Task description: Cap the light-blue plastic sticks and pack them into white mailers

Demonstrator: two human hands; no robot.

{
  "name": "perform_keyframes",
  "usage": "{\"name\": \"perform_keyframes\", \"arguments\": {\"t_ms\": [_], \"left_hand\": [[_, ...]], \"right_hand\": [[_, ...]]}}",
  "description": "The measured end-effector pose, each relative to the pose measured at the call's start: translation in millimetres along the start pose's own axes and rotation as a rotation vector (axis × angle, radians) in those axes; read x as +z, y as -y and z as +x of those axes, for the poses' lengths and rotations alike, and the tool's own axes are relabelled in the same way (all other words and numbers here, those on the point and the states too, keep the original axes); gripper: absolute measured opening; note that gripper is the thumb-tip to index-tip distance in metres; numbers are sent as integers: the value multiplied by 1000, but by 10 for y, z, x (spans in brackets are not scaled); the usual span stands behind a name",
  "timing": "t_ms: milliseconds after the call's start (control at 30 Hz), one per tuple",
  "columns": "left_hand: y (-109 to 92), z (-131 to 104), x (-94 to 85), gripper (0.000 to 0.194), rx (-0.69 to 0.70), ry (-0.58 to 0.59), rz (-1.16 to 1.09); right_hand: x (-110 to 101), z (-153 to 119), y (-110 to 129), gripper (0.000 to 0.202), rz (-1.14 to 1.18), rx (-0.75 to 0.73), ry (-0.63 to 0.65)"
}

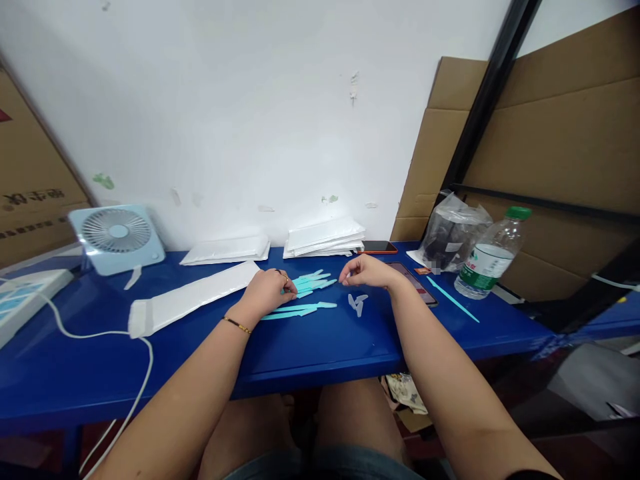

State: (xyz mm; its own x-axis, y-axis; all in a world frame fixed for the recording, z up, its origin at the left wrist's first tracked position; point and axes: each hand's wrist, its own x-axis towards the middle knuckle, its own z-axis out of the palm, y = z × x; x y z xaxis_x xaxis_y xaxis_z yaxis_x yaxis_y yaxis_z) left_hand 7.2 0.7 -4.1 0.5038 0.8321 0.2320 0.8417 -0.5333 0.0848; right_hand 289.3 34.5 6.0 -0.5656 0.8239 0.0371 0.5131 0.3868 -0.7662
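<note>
Our left hand (267, 293) curls over a loose bundle of slim turquoise plastic sticks (305, 285), touching it; whether the fingers clamp it or only press, we cannot tell. Our right hand (369, 272) hangs just beyond the stick tips, thumb and fingertips drawn close; we cannot tell whether they meet on something small. Nearer us on the blue surface (320, 350) lie more turquoise sticks (300, 311), and below the right hand a few small translucent plastic pieces (359, 305). We judge that a sideways drag of the left hand could fan the bundle apart, since the sticks overlap loosely, and a brush of the right wrist could scatter the light pieces. Farther out, a long white padded envelope (195, 300) lies beside the left hand, and a lone turquoise stick (453, 299) rests near a clear green-capped bottle (487, 263); a careless right elbow could topple that bottle.
</note>
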Motion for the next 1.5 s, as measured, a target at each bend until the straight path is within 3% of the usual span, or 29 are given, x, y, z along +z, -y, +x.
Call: {"name": "perform_keyframes", "arguments": {"t_ms": [200, 400, 500, 767, 1267, 1500], "left_hand": [[-30, 18, 30, 17, 16, 3, 109], [-43, 16, 73, 24, -2, -42, 155], [-32, 8, 75, 22, -7, -33, 101], [-106, 14, 91, 22, 44, 1, -23], [-191, 33, 132, 24, 106, 4, -99], [-150, 29, 118, 24, 89, -5, -44]], "right_hand": [[2, -25, -27, 36, -97, 68, 269], [71, 22, -29, 35, -127, 82, 117], [77, 23, -24, 37, -170, 41, 113], [213, 98, -7, 20, -248, -29, 46], [455, 195, 162, 20, -311, -177, 38], [335, 154, 88, 19, -327, -122, 47]]}}
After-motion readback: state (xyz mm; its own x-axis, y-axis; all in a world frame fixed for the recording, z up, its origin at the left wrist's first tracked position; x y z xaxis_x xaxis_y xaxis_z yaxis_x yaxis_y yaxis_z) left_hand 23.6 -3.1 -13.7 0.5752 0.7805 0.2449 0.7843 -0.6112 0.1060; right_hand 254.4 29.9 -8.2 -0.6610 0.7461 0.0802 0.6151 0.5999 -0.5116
